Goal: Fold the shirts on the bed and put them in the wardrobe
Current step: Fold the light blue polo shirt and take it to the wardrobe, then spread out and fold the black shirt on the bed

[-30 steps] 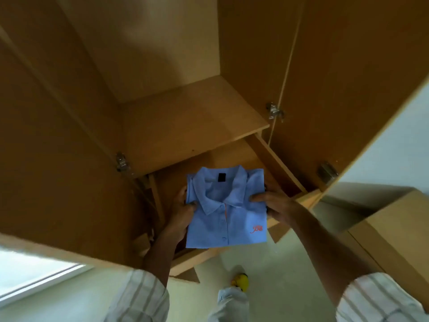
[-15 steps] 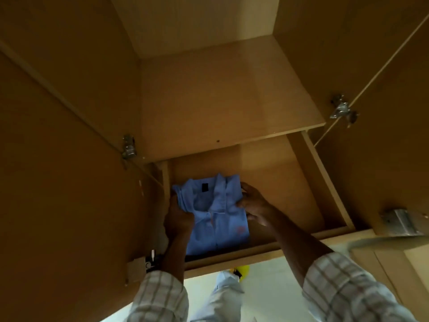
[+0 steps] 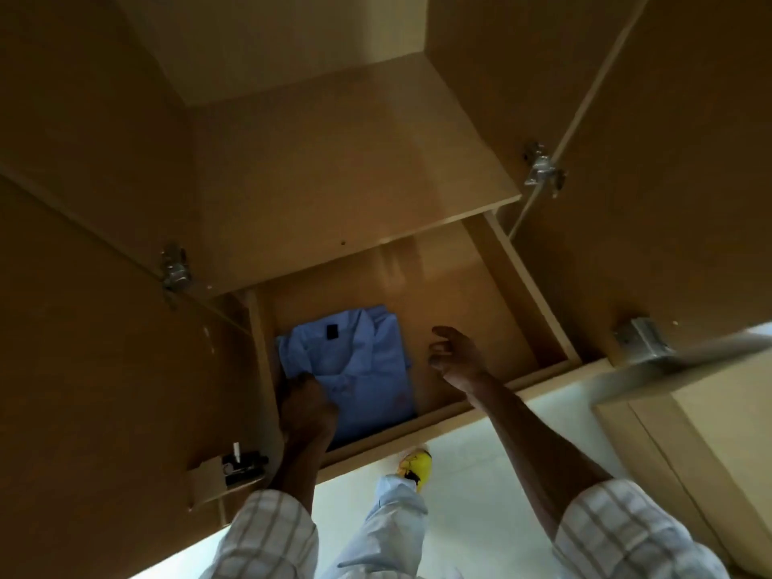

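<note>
Folded blue shirt [image 3: 355, 369] lies flat in lower wardrobe compartment [image 3: 480, 311], at its left side, collar toward back. Left hand [image 3: 307, 405] rests on shirt's near-left corner — whether fingers grip cloth, cannot tell. Right hand [image 3: 453, 355] hovers just right of shirt, clear of it — fingers spread, loosely bent, holding nothing. Shelf [image 3: 334, 169] above.

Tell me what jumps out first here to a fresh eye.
A folded light blue shirt lies at the left end of the wardrobe's lower compartment, under a bare shelf. The left hand rests on its near left corner; the right hand hovers open beside it, touching nothing.
</note>
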